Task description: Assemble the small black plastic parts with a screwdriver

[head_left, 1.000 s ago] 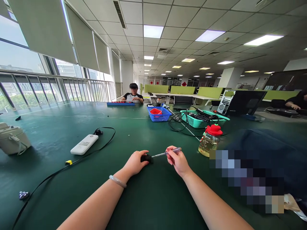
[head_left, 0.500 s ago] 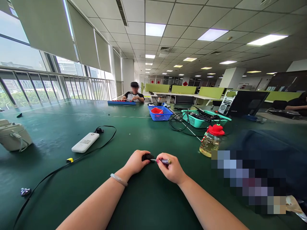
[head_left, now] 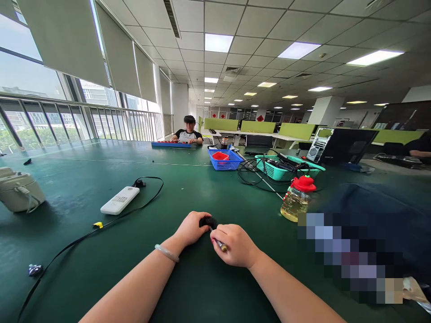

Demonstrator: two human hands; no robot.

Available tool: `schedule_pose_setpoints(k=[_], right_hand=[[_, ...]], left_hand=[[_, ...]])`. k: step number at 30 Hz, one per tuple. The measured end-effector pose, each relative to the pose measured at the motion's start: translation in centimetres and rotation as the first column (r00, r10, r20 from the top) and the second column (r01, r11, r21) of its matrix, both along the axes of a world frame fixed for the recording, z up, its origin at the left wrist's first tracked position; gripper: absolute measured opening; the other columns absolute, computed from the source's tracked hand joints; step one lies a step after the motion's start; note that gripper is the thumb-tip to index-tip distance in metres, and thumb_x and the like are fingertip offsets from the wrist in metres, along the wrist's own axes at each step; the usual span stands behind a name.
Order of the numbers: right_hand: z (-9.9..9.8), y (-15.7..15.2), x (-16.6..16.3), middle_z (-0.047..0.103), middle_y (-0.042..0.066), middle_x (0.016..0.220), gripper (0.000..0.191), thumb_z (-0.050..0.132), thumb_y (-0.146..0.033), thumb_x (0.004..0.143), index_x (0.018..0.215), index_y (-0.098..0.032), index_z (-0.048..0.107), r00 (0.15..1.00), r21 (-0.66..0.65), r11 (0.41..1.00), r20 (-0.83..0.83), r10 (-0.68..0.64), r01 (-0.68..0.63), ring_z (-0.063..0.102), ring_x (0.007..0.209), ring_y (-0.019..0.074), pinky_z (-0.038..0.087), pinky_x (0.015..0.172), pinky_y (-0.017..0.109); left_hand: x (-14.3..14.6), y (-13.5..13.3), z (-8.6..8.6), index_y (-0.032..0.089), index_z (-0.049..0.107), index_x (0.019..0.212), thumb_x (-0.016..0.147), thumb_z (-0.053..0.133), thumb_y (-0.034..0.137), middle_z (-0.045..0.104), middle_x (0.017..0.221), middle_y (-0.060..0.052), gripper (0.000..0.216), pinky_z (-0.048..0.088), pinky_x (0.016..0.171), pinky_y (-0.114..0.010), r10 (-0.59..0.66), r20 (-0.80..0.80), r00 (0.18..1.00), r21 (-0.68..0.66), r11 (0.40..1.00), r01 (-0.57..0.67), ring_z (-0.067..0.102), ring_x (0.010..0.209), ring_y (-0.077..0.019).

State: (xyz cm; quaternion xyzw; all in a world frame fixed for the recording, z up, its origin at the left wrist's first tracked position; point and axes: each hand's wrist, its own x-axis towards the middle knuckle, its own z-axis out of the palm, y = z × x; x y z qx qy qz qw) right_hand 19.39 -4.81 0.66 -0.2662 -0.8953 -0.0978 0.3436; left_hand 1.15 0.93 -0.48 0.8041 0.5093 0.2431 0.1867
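My left hand, with a pale bangle on its wrist, is closed on a small dark object at the table's middle. The exact kind of this black piece is not clear; fingers cover part of it. In my right hand a slim screwdriver is pinched. Its thin metal shaft slants up to the near side of the black piece, and its handle end points back toward me. Whether the tip touches cannot be made out.
Left lie a white power strip, a black cable and a pale bag. A red-lidded bottle, a green basket of cables and a blue basket stand right. A person sits across the table.
My right hand has turned and shifted slightly left and down, so the screwdriver now slants toward me rather than lying sideways. My left hand keeps its place on the dark object.
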Motion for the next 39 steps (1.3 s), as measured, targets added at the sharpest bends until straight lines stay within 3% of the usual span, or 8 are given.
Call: schedule_pose_setpoints(k=[7,18,24,39], right_hand=[[0.1,0.2,0.3,0.057,0.000,0.065,0.018,0.045,-0.017,0.087,0.076,-0.018,0.060,0.999,0.022,0.999,0.019,-0.041,0.041,0.048,0.055,0.0123,0.033,0.056,0.026],[-0.2,-0.3,-0.7,0.060,0.000,0.069,0.008,0.055,-0.019,0.079,0.073,-0.019,0.059,0.976,-0.018,0.996,0.201,-0.081,0.086,0.050,0.057,0.0124,0.030,0.055,0.028],[-0.2,0.0,-0.4,0.056,-0.001,0.065,0.019,0.053,-0.024,0.087,0.070,-0.019,0.058,0.981,-0.016,0.987,0.114,-0.159,0.162,0.049,0.055,0.0110,0.027,0.054,0.027],[-0.3,0.6,0.2,0.050,-0.001,0.060,0.035,0.045,-0.029,0.097,0.066,-0.019,0.056,0.994,0.107,0.989,0.002,-0.105,0.104,0.043,0.051,0.0101,0.026,0.054,0.025]], left_hand=[[0.0,0.0,0.1,0.022,0.069,0.112,0.075,0.064,0.020,0.071,0.111,-0.004,0.037,0.044,0.098,-0.035,-0.007,-0.001,1.000,-0.009,1.000,0.007,0.058,0.110,-0.0244],[0.3,-0.2,0.4,0.021,0.065,0.118,0.073,0.064,0.017,0.070,0.108,-0.006,0.045,0.045,0.097,-0.033,0.034,0.002,0.999,-0.007,0.999,-0.034,0.059,0.107,-0.0232],[0.3,-0.2,0.4,0.023,0.068,0.110,0.075,0.063,0.019,0.071,0.105,-0.004,0.036,0.045,0.094,-0.034,0.014,0.003,1.000,-0.010,1.000,-0.014,0.060,0.104,-0.0230],[0.1,-0.1,0.2,0.024,0.064,0.116,0.074,0.066,0.019,0.070,0.107,-0.004,0.043,0.045,0.095,-0.033,0.022,0.015,1.000,-0.026,0.999,-0.022,0.059,0.105,-0.0220]])
